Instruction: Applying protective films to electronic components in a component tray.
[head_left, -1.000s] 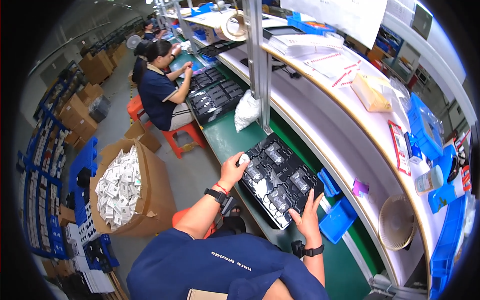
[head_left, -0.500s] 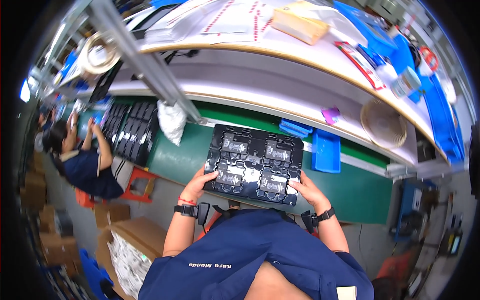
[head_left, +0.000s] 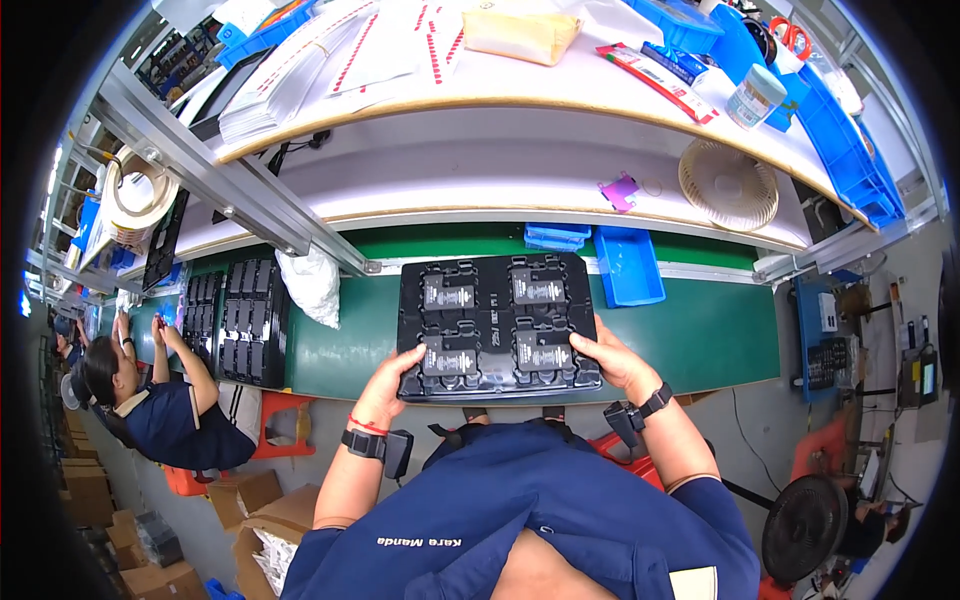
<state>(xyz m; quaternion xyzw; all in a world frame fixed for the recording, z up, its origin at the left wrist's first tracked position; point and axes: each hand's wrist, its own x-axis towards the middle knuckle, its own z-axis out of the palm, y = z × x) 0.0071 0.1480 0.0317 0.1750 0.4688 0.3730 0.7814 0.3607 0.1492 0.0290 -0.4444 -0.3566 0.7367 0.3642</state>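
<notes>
Two hands: I see both gripping one black moulded plastic tray (head_left: 497,325) at its near edge.
Left hand (head_left: 388,385): fingers curled over the tray's near-left corner, thumb on top.
Right hand (head_left: 612,357): clasping the near-right corner, thumb on the rim.
Tray: lying flat on the green counter (head_left: 700,335), four dark rectangular parts seated in its pockets.
Beside it: a blue plastic bin (head_left: 628,265) just right of the far edge; a white plastic bag (head_left: 312,283) to the left.

Both arms reach forward — left hand (head_left: 385,385) and right hand (head_left: 615,358) gripping.
</notes>
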